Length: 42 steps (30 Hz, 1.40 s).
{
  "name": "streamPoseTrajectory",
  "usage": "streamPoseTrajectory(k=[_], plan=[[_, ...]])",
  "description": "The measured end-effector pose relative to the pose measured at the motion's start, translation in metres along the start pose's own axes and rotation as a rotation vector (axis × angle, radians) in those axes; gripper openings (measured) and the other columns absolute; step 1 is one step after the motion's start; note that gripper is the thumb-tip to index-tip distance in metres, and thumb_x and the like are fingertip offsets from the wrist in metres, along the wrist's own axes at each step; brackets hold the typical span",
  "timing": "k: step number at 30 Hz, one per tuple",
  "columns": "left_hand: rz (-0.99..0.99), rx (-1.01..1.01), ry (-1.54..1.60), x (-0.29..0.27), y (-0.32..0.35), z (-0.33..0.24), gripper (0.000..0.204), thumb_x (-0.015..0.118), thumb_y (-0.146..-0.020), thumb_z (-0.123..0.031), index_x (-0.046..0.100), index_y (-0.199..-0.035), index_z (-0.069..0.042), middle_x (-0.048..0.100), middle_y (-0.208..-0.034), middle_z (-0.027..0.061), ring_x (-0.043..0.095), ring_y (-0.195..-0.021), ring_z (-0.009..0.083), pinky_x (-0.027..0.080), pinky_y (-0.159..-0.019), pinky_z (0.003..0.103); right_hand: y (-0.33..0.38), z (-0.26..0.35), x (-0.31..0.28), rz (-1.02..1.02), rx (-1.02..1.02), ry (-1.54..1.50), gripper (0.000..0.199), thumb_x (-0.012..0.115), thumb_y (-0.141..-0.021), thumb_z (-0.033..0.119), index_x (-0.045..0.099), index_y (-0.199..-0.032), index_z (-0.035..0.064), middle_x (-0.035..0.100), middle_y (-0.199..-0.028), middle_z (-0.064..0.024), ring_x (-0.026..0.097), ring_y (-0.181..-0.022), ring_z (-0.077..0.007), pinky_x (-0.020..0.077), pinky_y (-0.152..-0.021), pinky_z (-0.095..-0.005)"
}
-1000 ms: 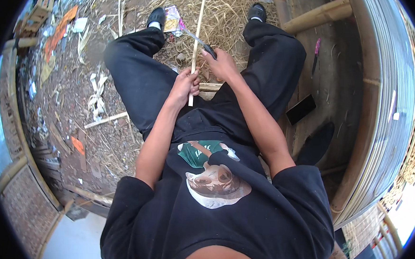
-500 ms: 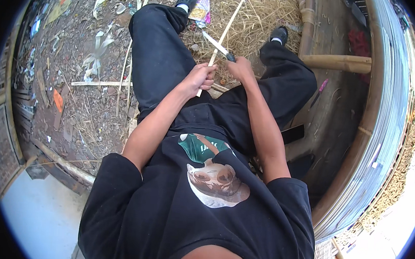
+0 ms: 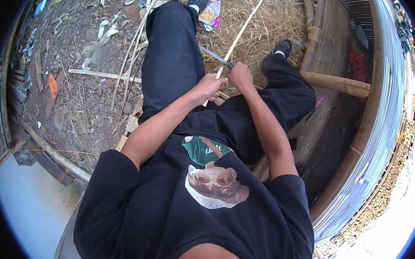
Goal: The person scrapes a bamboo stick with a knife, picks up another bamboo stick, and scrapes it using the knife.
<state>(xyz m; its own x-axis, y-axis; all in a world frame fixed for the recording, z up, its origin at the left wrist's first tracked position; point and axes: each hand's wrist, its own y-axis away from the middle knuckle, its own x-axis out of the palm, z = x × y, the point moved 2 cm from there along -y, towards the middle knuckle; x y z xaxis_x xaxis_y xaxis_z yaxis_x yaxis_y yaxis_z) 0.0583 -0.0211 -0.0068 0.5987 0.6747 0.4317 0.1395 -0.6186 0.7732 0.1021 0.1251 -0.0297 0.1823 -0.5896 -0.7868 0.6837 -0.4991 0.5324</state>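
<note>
Bamboo scraps and pale peeled strips (image 3: 96,42) lie over the dirt ground (image 3: 76,102) at the far left, and one loose strip (image 3: 104,75) rests flat beside the person's left leg. Moving right, the left hand (image 3: 210,87) is closed around the lower end of a long thin bamboo strip (image 3: 242,32), which rises from the lap and slants up to the right, over the dry straw (image 3: 252,13) between the two feet. Just beside it, the right hand (image 3: 240,76) is closed on the handle of a knife (image 3: 215,56) — the blade points up and left and crosses the strip close above the left hand. A flat printed wrapper (image 3: 210,12) lies near the left shoe. Further right stands a bamboo bench (image 3: 334,82) and then a curved wall of corrugated metal (image 3: 384,116).

I judge the shaving is in the middle: many shavings are already on the ground, but the blade sits at the lower part of the strip — most of its length seems not yet worked, though I cannot tell its surface clearly.
</note>
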Motion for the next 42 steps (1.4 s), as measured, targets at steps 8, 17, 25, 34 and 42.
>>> streamPoseTrajectory(k=[8,17,25,34,42], plan=[[0.039,-0.039,-0.069,0.002,0.010,0.000,0.028,0.059,-0.090,-0.002,0.036,-0.079,-0.014,0.033,-0.059,-0.0058,0.028,-0.039,0.0036,0.016,-0.034,0.024,-0.048,-0.020,0.001,-0.086,0.079,-0.016,0.022,0.058,-0.080,0.011,0.069,-0.091,-0.0034,0.068,-0.093,-0.0269,0.068,-0.092,-0.0413,0.0549,-0.081,-0.0488],[0.047,-0.016,-0.098,-0.001,0.004,-0.008,0.028,0.058,-0.090,0.000,0.037,-0.081,-0.016,0.034,-0.057,-0.0082,0.027,-0.038,0.0019,0.017,-0.033,0.021,-0.014,-0.008,-0.003,0.029,-0.051,-0.088,0.022,0.059,-0.076,0.010,0.069,-0.090,-0.0036,0.069,-0.092,-0.0256,0.069,-0.089,-0.0408,0.0563,-0.078,-0.0471],[0.044,-0.063,-0.151,0.006,0.013,0.001,0.031,0.059,-0.088,0.003,0.037,-0.080,-0.017,0.032,-0.057,-0.0086,0.025,-0.037,0.0017,0.016,-0.033,0.021,-0.063,-0.044,0.017,-0.026,0.067,-0.133,0.021,0.059,-0.080,0.007,0.069,-0.095,-0.0026,0.069,-0.098,-0.0254,0.068,-0.094,-0.0384,0.0560,-0.081,-0.0463],[-0.023,-0.032,-0.133,0.001,0.006,-0.009,0.028,0.059,-0.088,0.001,0.039,-0.081,-0.016,0.034,-0.058,-0.0082,0.026,-0.038,0.0010,0.017,-0.033,0.021,-0.016,-0.019,-0.002,0.070,-0.018,-0.183,0.023,0.058,-0.077,0.008,0.069,-0.094,-0.0037,0.068,-0.098,-0.0270,0.068,-0.092,-0.0399,0.0558,-0.081,-0.0468],[-0.002,-0.013,-0.145,-0.002,0.006,-0.008,0.028,0.059,-0.087,0.003,0.039,-0.082,-0.016,0.035,-0.059,-0.0076,0.025,-0.038,0.0014,0.017,-0.034,0.021,-0.036,-0.034,0.020,-0.062,-0.083,-0.123,0.019,0.065,-0.071,0.010,0.068,-0.082,-0.0051,0.068,-0.085,-0.0257,0.069,-0.084,-0.0402,0.0562,-0.073,-0.0472]])
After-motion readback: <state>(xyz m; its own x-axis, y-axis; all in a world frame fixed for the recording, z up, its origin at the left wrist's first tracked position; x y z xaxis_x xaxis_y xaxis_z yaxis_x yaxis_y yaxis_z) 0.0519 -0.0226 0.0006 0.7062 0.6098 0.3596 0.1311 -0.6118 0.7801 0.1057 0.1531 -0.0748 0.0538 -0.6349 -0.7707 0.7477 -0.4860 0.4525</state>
